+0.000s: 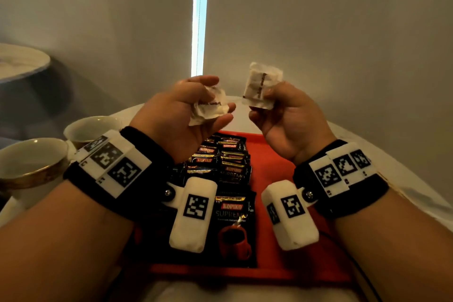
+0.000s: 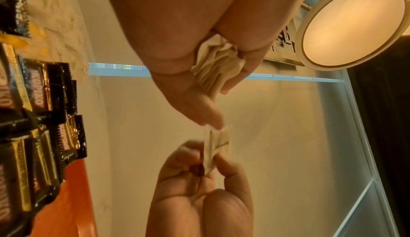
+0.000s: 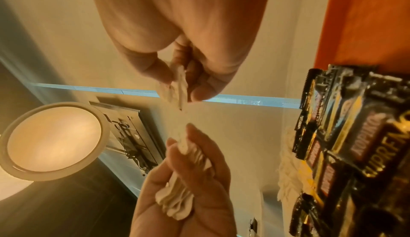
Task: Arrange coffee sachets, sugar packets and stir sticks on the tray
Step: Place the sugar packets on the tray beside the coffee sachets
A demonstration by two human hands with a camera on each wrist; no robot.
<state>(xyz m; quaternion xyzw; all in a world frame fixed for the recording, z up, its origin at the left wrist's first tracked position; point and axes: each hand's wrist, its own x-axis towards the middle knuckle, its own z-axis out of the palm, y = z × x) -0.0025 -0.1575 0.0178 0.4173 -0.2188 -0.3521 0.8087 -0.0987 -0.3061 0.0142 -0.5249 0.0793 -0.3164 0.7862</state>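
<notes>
Two hands are up in the air above the red tray (image 1: 274,162), each with white sugar packets in it. The left hand (image 1: 176,117) has its fingers curled around a crumpled bunch of sugar packets (image 1: 210,105) sitting in the palm, some brown print showing on top. The right hand (image 1: 282,120) pinches a flatter stack of sugar packets (image 1: 261,86) between thumb and fingers, standing upright and a bit higher than the left bunch. The two bunches are close together but not touching, as far as the head view shows.

Below the hands, and closer to the left one, the tray carries overlapping black Kopiko Supremo coffee sachets (image 1: 230,169) in rows running away from the person, with one big sachet nearest the wrists. The right part of the tray, under the right hand, is bare red. The tray sits on a white counter (image 1: 382,154).

Off to the left of the left wrist there are two white cups (image 1: 31,162) with gold rims, one behind the other. Can't spot any stir sticks in these shots.
</notes>
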